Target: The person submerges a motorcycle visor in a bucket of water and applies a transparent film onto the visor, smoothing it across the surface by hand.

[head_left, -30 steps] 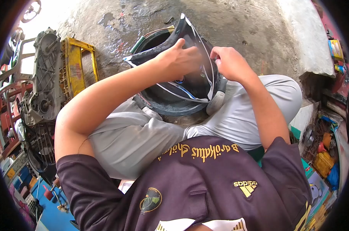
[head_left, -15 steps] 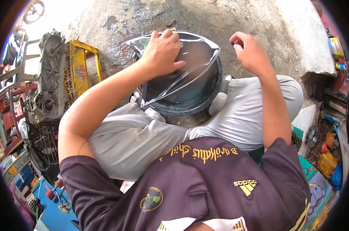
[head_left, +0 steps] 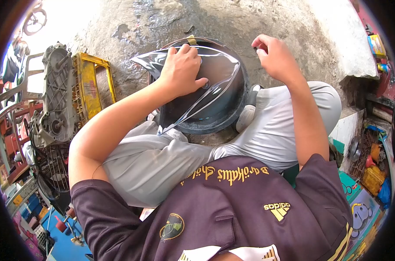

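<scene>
My left hand (head_left: 181,69) is on a glossy dark panel (head_left: 215,69), its fingers bent over the surface near the upper edge and its thumb spread toward the middle. The panel has pointed corners and bright pale reflections along its edges, and looks like a vehicle body panel. It lies across a round black basin (head_left: 236,111) between my feet. My right hand (head_left: 276,56) is raised to the right of the basin, apart from the panel. Thumb and fingers are pinched around a small dark piece (head_left: 255,50), too small to identify.
A grey metal engine casing (head_left: 58,93) and a yellow crate (head_left: 88,82) stand on the left. A concrete ledge (head_left: 352,56) rises at the right, with cluttered parts and a yellow container (head_left: 373,179) below. The concrete floor (head_left: 232,19) has wet patches.
The panel and my left hand have shifted left and a little downward in view, showing more of the basin's far rim. My right hand is slightly further left, still pinched.
</scene>
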`<state>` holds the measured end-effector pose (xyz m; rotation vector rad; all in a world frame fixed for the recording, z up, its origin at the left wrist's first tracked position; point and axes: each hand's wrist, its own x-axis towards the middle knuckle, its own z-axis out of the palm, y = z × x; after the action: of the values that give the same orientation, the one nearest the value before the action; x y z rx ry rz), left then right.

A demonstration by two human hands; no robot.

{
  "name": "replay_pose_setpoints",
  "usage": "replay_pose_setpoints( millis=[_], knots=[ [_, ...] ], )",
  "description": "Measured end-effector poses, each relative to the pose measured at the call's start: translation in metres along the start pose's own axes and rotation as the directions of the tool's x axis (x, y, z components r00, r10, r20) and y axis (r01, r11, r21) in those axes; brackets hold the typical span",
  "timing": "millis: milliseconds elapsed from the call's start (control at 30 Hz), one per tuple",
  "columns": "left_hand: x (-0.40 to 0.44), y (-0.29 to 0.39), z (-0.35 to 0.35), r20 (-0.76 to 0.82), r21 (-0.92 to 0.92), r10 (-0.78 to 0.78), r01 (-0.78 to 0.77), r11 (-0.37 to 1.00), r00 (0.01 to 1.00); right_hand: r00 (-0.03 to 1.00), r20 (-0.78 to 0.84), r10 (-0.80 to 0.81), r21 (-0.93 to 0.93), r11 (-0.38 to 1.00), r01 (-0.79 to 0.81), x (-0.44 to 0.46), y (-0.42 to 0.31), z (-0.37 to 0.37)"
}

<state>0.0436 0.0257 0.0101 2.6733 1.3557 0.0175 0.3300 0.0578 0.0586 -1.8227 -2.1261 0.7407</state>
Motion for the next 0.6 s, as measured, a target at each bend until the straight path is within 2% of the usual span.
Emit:
replay_pose_setpoints(
  millis=[67,200,300,367,400,467,567,600],
  knots=[
    [0.002,0.0,-0.001,-0.088,-0.024,-0.004,0.002,1.0,0.996,0.999,-0.018,-0.029,-0.005,1.0,0.029,-0.001,-0.001,0.0],
    [0.015,0.001,-0.006,-0.127,-0.028,-0.08,0.077,0.997,0.989,1.0,-0.011,-0.013,0.006,1.0,0.013,0.001,0.002,0.001],
    [0.019,0.006,0.005,-0.039,0.021,-0.162,0.162,0.986,0.986,1.0,-0.002,0.014,-0.03,0.999,-0.014,0.001,0.004,0.007],
    [0.022,0.008,0.01,0.007,0.04,-0.163,0.163,0.986,0.987,0.988,-0.01,0.157,0.183,0.971,-0.153,-0.008,0.004,0.02],
    [0.024,0.009,0.011,0.013,0.054,-0.144,0.143,0.988,0.99,0.988,-0.015,0.154,0.18,0.972,-0.149,-0.014,0.007,0.028],
    [0.027,0.009,0.013,0.018,0.072,-0.13,0.128,0.989,0.991,0.979,0.057,0.196,0.373,0.905,-0.203,-0.026,0.014,0.048],
    [0.028,0.011,0.014,0.049,0.059,-0.137,0.134,0.989,0.989,0.965,0.008,0.262,0.438,0.867,-0.239,-0.041,0.013,0.073],
    [0.028,0.012,0.014,0.048,0.054,-0.132,0.13,0.99,0.99,0.97,-0.021,0.243,0.38,0.899,-0.217,-0.045,0.007,0.074]
  ],
)
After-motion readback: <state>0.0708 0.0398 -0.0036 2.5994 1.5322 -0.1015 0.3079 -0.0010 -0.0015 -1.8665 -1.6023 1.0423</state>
